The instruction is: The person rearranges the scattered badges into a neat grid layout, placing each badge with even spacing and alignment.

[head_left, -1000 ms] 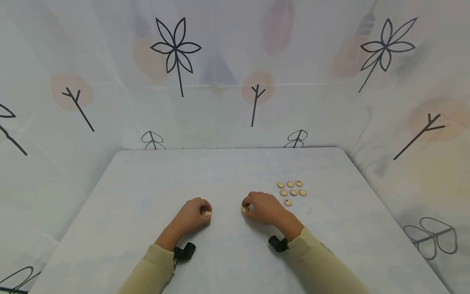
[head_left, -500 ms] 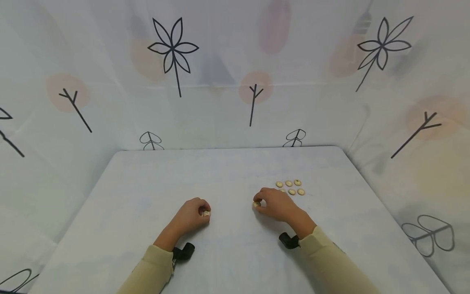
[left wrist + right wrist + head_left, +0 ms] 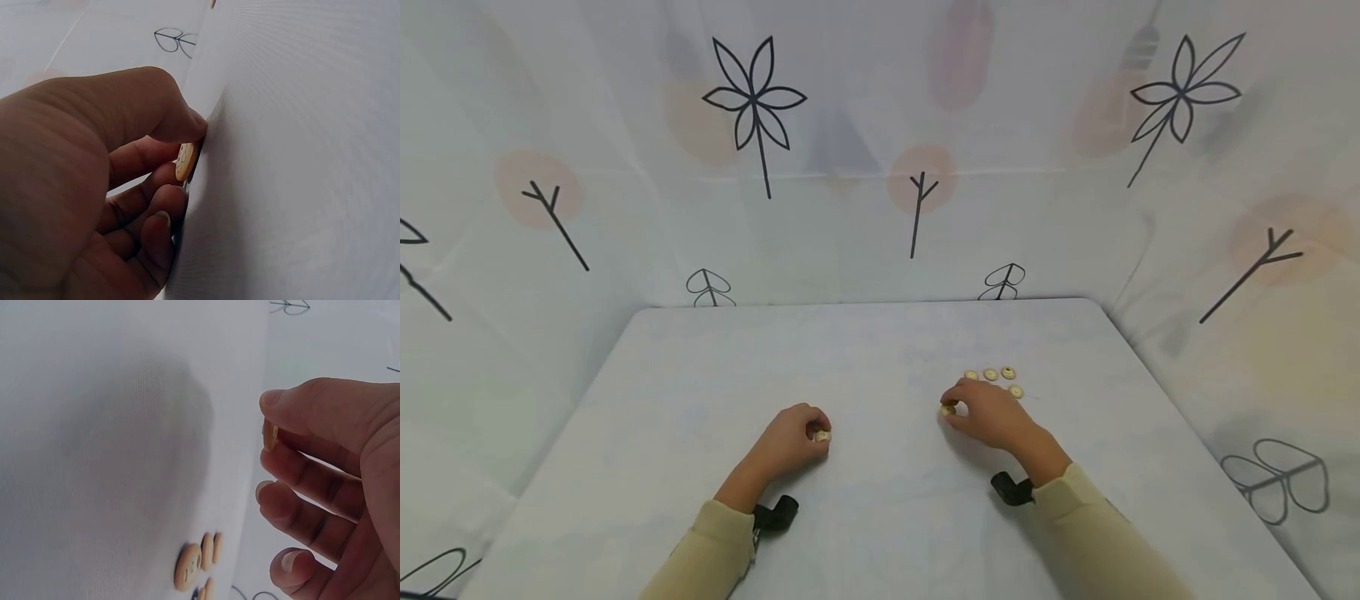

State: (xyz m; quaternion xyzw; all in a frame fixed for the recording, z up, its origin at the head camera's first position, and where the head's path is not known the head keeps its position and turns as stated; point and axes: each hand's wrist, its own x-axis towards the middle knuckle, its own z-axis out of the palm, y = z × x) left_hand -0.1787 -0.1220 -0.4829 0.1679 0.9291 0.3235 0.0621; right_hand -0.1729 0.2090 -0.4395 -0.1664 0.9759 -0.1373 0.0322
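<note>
In the head view my left hand (image 3: 790,437) rests low over the white table, left of the middle. Its thumb and fingers hold a small round wooden disc (image 3: 822,436). The left wrist view shows that disc (image 3: 185,161) on edge below the thumb tip, with dark line markings on its face, close to the tabletop. My right hand (image 3: 992,412) pinches a similar disc (image 3: 947,409) between thumb and fingers. The right wrist view has this disc (image 3: 270,434) apart from the table, with the other fingers loosely bent below it. The hand partly covers the loose discs behind it.
Several matching discs (image 3: 990,374) lie in rows right of the middle of the table (image 3: 737,358), just beyond my right hand. One loose disc (image 3: 188,567) shows markings in the right wrist view. A patterned cloth (image 3: 842,233) hangs behind the table and at both sides.
My right hand has moved right and slightly farther away with its disc, now covering some of the loose discs. My left hand stays in place with its disc.
</note>
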